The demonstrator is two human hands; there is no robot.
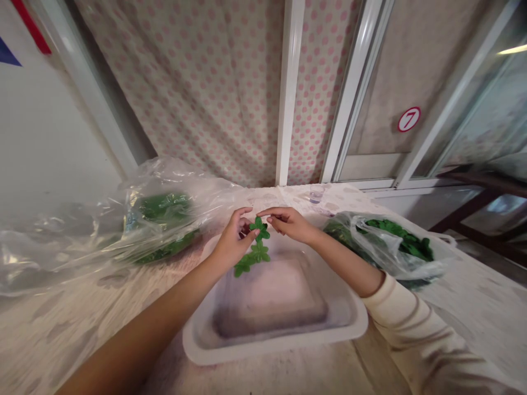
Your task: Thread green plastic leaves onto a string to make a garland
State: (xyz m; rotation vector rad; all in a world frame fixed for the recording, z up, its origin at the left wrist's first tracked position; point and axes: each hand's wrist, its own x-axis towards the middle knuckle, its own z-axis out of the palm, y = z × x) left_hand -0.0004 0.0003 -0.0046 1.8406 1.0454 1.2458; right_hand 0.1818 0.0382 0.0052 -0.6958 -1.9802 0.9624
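My left hand (pixel 234 242) pinches a string of green artificial leaves (pixel 254 251) above the far edge of a white plastic tray (pixel 247 345). My right hand (pixel 288 222) meets it from the right, its fingertips closed on the top leaf of the same piece. The lower leaves dangle below my left hand over the tray's inside.
A large clear plastic bag with green leaves (pixel 162 216) lies at the left on the patterned tablecloth. A second bag of green leaves (pixel 391 241) sits at the right. A small clear cup (pixel 317 193) stands at the back by the window frame and dotted curtain.
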